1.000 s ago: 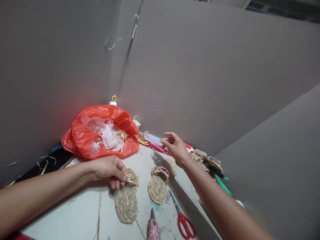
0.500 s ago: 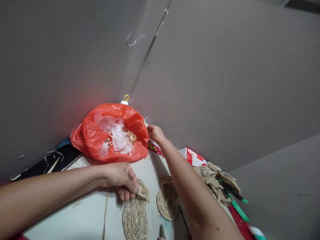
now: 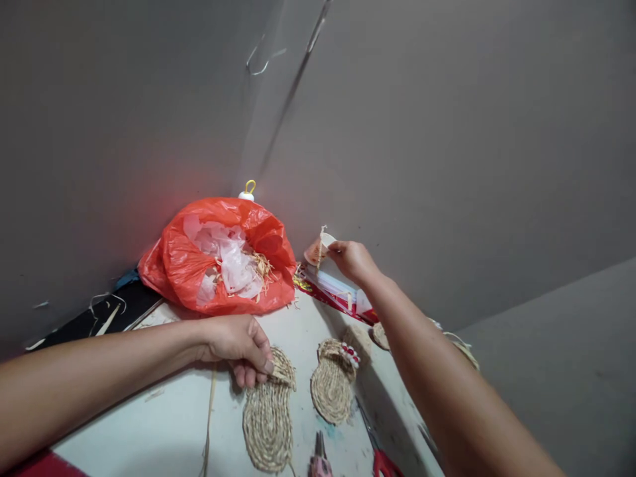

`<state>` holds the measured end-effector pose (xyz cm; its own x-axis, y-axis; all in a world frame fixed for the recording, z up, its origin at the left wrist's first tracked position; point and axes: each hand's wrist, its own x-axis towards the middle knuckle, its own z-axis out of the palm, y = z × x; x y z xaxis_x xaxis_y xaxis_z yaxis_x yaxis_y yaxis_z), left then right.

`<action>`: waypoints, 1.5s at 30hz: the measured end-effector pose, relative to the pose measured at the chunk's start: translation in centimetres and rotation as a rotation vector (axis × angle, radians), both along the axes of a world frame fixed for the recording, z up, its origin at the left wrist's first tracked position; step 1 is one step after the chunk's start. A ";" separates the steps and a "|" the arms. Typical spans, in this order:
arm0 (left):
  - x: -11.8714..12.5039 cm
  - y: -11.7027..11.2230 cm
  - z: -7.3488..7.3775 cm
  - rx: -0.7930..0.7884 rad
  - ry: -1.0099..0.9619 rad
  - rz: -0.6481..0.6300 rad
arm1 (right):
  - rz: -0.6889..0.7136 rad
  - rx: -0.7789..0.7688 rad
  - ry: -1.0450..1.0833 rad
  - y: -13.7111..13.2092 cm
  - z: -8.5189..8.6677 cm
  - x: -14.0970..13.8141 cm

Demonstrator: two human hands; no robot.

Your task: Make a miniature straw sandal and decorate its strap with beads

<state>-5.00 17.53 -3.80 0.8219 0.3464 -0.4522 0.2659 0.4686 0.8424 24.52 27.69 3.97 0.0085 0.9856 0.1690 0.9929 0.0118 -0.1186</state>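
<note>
My left hand (image 3: pixel 246 354) pinches the strap end of a woven straw slipper (image 3: pixel 268 427) lying on the white table. With fingers closed on its rim, my right hand (image 3: pixel 354 260) holds a small paper cup (image 3: pixel 317 253), tilted, above the back edge of the table. A short twisted cord (image 3: pixel 322 240) hangs over the cup's side; the cup's inside is mostly hidden. To the right of the first slipper lies a smaller woven slipper (image 3: pixel 332 391) with red and white beads (image 3: pixel 350 356) on its strap.
A red plastic bag (image 3: pixel 173 258) with straw scraps and white plastic stands at the back against the wall. Pink-handled pliers (image 3: pixel 320 460) and red-handled scissors (image 3: pixel 385 464) lie at the front. A black flat object (image 3: pixel 119 305) is at the left, a red box (image 3: pixel 342 301) behind.
My right hand has moved right from beside the red bag, and the paper cup now shows in it. The beaded slipper is uncovered. My left hand keeps its pinch on the slipper.
</note>
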 end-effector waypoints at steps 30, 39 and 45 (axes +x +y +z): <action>-0.2 0.2 1.1 0.059 0.030 -0.033 | 0.103 -0.475 -0.106 -7.4 -0.2 -0.7; -0.1 0.4 0.9 0.079 0.030 -0.055 | 0.046 -0.605 -0.231 -4.1 -1.1 -2.1; -0.2 0.3 0.9 0.065 0.025 -0.042 | 0.029 -0.582 -0.155 -5.3 -0.8 -1.8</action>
